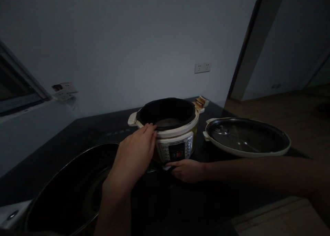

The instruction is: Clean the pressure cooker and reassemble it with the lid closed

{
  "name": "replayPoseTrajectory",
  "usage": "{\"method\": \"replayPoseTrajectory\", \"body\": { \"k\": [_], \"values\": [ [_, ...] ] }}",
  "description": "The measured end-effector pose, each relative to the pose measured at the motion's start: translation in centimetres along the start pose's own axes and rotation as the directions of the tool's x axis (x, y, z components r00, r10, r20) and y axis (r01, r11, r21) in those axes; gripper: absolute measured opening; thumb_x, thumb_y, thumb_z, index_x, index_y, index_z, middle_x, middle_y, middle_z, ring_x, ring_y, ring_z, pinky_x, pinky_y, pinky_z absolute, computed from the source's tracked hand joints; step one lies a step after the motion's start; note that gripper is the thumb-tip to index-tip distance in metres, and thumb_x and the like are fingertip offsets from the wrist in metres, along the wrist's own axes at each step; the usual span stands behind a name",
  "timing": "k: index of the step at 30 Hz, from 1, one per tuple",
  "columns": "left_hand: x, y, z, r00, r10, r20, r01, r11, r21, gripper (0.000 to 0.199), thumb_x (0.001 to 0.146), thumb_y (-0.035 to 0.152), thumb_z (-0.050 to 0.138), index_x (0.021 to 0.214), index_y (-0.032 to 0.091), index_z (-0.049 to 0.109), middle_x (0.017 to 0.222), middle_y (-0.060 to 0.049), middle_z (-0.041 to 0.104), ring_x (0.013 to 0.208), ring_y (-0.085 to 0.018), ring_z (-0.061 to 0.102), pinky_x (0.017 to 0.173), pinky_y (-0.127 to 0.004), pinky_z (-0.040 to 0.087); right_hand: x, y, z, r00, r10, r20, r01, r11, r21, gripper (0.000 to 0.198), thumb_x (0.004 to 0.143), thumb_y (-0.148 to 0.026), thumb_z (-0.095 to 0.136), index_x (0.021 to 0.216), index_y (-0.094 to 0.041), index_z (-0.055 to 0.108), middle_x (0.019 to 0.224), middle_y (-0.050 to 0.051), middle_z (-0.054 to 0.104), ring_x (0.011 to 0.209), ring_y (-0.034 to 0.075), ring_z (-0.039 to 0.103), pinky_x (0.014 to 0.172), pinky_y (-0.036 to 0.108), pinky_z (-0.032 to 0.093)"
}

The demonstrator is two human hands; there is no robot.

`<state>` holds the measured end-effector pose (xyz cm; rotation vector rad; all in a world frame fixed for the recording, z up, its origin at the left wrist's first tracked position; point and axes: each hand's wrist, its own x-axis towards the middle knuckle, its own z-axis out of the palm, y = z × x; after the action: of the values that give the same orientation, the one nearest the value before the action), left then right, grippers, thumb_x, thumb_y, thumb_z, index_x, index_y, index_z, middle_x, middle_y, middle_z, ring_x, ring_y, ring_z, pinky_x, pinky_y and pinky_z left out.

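Observation:
An electric pressure cooker (174,136), white with a button panel on its front, stands uncovered on the dark countertop, its black inner pot (167,114) visible inside. My left hand (139,143) grips the cooker's front left rim, fingertips over the edge and thumb against the outside. Low at the cooker's front base is my right hand (188,170), fingers curled and index finger stretched toward the base. Something small and whitish (167,167) shows at its fingertips; whether it is a cloth or part of the base I cannot tell.
The cooker's lid (247,136) lies upside down to the right, on the dark countertop (154,208). At left front is a large dark pan (72,184) with a pale handle (14,213). Wall sockets (202,67) sit behind, and a window (18,81) is at far left.

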<state>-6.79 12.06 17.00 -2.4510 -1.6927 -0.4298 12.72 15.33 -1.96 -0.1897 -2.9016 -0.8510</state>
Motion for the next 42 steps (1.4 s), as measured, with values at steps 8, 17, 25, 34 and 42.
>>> {"method": "replayPoseTrajectory", "body": {
  "k": [8, 17, 25, 34, 42],
  "values": [
    [0.0, 0.2, -0.1, 1.000, 0.002, -0.013, -0.002, 1.000, 0.011, 0.038, 0.100, 0.027, 0.034, 0.129, 0.018, 0.057, 0.134, -0.009, 0.061, 0.115, -0.028, 0.063, 0.094, -0.044, 0.053, -6.1, 2.3, -1.9, 0.997, -0.007, -0.074, 0.005, 0.999, -0.032, 0.054, 0.086, -0.001, 0.028, 0.119, -0.025, 0.064, 0.106, -0.003, 0.073, 0.117, 0.007, 0.056, 0.114, 0.024, 0.034],
    [0.4, 0.1, -0.2, 1.000, -0.019, 0.003, 0.019, 1.000, 0.021, 0.038, 0.101, 0.026, 0.033, 0.128, 0.019, 0.059, 0.132, -0.008, 0.063, 0.114, -0.028, 0.064, 0.092, -0.045, 0.054, -7.0, 3.0, -2.2, 0.993, -0.065, -0.098, 0.044, 0.979, -0.201, 0.059, 0.085, -0.002, 0.026, 0.123, -0.026, 0.064, 0.137, -0.011, 0.057, 0.137, 0.007, 0.038, 0.108, 0.031, 0.042],
    [0.4, 0.1, -0.1, 1.000, -0.022, 0.018, 0.021, 0.999, 0.043, 0.037, 0.100, 0.023, 0.035, 0.128, 0.018, 0.058, 0.132, -0.009, 0.063, 0.114, -0.028, 0.064, 0.092, -0.043, 0.054, -0.8, 4.8, -6.3, 0.980, 0.005, -0.197, -0.051, 0.972, -0.230, 0.046, 0.093, -0.011, 0.034, 0.133, -0.016, 0.055, 0.146, -0.001, 0.049, 0.134, 0.011, 0.043, 0.111, 0.030, 0.035],
    [0.4, -0.5, 0.2, 1.000, -0.008, 0.025, 0.007, 0.999, 0.044, 0.040, 0.100, 0.024, 0.034, 0.132, 0.017, 0.056, 0.132, -0.010, 0.063, 0.116, -0.029, 0.063, 0.093, -0.044, 0.053, 3.7, 5.8, -9.5, 0.913, 0.224, -0.340, -0.315, 0.918, -0.240, 0.037, 0.093, -0.014, 0.040, 0.123, -0.008, 0.060, 0.136, 0.010, 0.059, 0.130, 0.022, 0.050, 0.113, 0.042, 0.033],
    [0.4, -0.4, 0.2, 1.000, 0.009, -0.001, -0.009, 0.999, 0.040, 0.039, 0.099, 0.023, 0.035, 0.132, 0.018, 0.056, 0.131, -0.010, 0.064, 0.115, -0.028, 0.064, 0.094, -0.042, 0.053, 4.1, 4.5, -7.4, 0.920, 0.181, -0.347, -0.276, 0.929, -0.247, 0.035, 0.091, -0.010, 0.040, 0.115, -0.008, 0.065, 0.120, 0.007, 0.068, 0.121, 0.021, 0.055, 0.114, 0.041, 0.033]
  ]
}}
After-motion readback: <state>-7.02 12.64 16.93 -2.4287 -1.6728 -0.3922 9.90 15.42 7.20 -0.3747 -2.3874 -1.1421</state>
